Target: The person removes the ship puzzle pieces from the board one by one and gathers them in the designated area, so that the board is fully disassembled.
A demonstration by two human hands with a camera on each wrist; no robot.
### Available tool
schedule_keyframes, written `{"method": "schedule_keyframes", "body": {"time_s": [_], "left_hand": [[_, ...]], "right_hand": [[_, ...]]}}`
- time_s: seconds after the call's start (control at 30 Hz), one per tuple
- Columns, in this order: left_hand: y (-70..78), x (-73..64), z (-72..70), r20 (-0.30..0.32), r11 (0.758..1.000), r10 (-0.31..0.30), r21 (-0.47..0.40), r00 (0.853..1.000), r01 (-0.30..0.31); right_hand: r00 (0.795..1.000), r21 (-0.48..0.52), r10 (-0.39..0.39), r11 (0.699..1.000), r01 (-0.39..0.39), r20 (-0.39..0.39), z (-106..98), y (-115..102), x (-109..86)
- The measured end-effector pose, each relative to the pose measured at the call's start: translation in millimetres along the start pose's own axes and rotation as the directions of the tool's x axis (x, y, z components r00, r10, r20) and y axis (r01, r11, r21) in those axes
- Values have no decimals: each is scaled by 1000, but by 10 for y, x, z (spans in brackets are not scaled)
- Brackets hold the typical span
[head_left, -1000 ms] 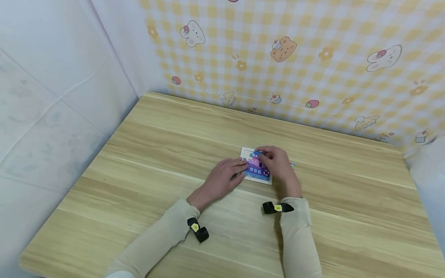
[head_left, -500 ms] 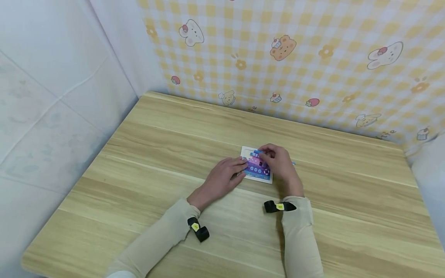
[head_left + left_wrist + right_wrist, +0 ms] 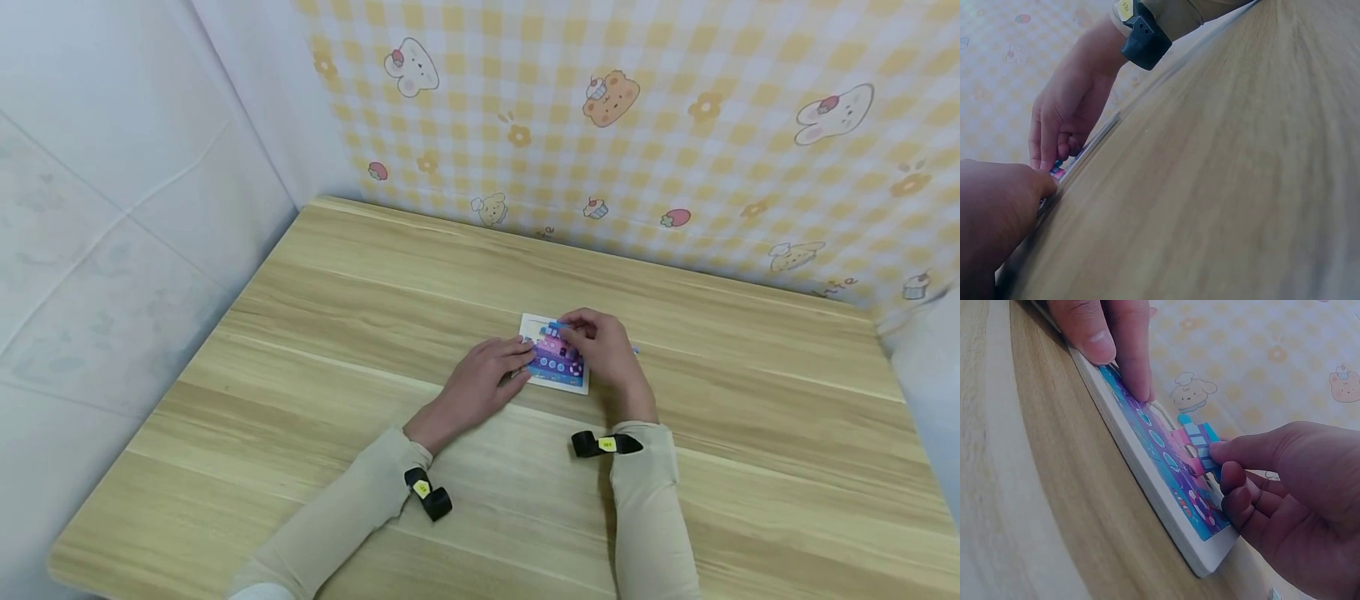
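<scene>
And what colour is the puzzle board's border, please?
The border is white, clearest in the right wrist view.

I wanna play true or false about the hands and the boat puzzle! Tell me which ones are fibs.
1. The right hand pinches a puzzle piece with blue on it. True.
2. The left hand is waving in the air. False: its fingertips rest on the boat puzzle.
3. The boat puzzle lies on a wooden table. True.
4. The wall cloth is plain black. False: it has yellow-and-white checks and cartoon animals.
5. Both sleeves are beige. True.
</scene>
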State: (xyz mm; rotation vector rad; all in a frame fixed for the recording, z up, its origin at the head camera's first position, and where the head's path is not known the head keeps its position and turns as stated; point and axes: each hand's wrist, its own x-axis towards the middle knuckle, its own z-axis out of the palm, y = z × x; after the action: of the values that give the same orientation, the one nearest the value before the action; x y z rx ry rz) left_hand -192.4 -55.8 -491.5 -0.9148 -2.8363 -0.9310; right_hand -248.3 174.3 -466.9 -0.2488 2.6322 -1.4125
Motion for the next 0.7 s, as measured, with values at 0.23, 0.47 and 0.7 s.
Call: {"method": "schedule_keyframes", "body": {"time_s": [0.23,0.47,0.7], "left_hand": [[33,24,-18,72,982,24,185,997,-37],[95,67,58,152,948,-32,318,988,-19],[163,98,90,100,944,-57,329,993,21]], "right_hand": [[1000,-11,-6,1000,5,-5,-2,-19,5],[1000,-35,4,999,-4,-6,-10,-24,1],[1000,-39,-3,999,3,1,-13,-13,-4]]}}
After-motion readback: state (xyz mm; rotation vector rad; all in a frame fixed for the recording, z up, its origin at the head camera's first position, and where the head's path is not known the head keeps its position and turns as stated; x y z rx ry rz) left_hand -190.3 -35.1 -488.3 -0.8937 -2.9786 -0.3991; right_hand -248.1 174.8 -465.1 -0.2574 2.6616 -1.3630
